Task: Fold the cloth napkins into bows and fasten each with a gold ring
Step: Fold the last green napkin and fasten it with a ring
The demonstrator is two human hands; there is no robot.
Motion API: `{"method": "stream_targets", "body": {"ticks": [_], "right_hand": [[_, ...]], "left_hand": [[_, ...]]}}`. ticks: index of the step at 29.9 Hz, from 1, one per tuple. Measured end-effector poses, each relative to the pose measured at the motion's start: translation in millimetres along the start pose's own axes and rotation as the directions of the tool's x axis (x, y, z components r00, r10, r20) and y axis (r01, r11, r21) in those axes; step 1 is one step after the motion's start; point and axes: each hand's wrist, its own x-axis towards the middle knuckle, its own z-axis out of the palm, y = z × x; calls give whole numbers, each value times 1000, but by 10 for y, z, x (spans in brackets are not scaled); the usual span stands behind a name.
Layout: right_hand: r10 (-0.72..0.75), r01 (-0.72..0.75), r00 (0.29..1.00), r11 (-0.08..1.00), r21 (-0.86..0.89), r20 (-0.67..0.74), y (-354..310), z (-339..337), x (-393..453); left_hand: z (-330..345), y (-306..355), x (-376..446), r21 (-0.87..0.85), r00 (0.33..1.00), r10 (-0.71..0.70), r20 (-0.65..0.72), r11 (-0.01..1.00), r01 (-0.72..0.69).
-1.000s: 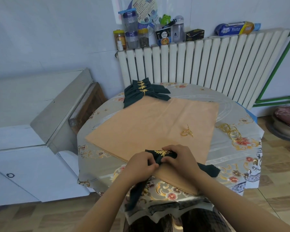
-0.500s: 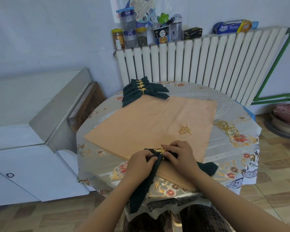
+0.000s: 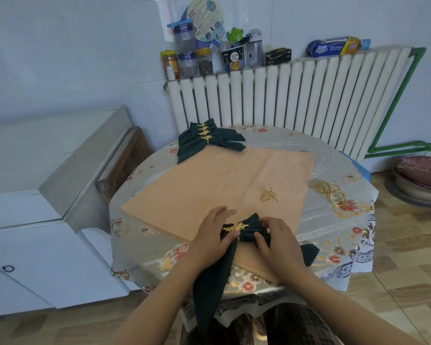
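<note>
Head view, round table with floral plastic cover [image 3: 334, 160], peach rectangular cloth mat [image 3: 209, 180] spread on it

Dark green cloth napkin [image 3: 249, 231] sits at the near edge of the mat, gathered at its middle inside a gold leaf-pattern ring [image 3: 235, 227]. One tail hangs off the table edge toward the person; the other lies out to the right past the wrist

Left hand [image 3: 213, 236]: thumb and curled fingers pinch the gathered cloth just left of the ring, index finger reaching forward nearly straight. Right hand [image 3: 275, 239]: fingers curled round the right loop, pinching it just beside the ring

Change over the last second: both hands were closed tight over the middle, hiding most of the ring; they have now spread apart to either side and the ring shows fully, seated round the waist of the napkin. The left tail hangs longer than before

Reading: ring is on, so fastening looks done for this piece; step in hand is probably fanning and evening the loops. Tails look uneven, worth checking

Elsewhere: stack of finished dark green bows with gold rings [image 3: 207, 139] at the far edge of the mat; one loose gold leaf ring [image 3: 269, 194] on the mat; cluster of plain gold hoops [image 3: 332, 192] on the table cover to the right, well apart from the hands
</note>
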Motion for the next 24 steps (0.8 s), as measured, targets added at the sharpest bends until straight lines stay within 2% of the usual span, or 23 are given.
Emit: {"method": "stream_targets", "body": {"ticks": [2,9,13,15,17,19,21,23,24], "right_hand": [[31,-31,999,1000,2,-25,-4,-40,-76],[-39,33,998,993,110,48,-215,60,-319],[-11,2,995,996,91,98,-229,-28,-279],[25,-27,998,999,32,60,-215,-120,-167],[70,-70,998,996,-51,4,-132,-209,44],[219,-214,973,975,-66,80,-31,-271,314],[324,-315,915,946,-78,238,40,-269,455],[344,-337,881,938,-78,324,21,-217,529],[349,-346,873,936,-71,340,-6,-214,547]], "left_hand": [[100,-28,23,-36,995,-3,105,999,7],[180,-11,17,-85,999,-38,23,996,40],[179,-18,-3,-76,999,-39,25,996,41],[158,-25,-9,-83,998,-50,34,995,52],[99,-42,-10,-114,982,-182,-48,978,176],[-12,-81,27,-111,898,-428,-104,902,417],[-90,-85,32,-50,834,-551,25,833,551],[-172,-78,28,-105,808,-574,132,802,588],[-192,-78,35,-159,805,-578,135,789,593]]}}
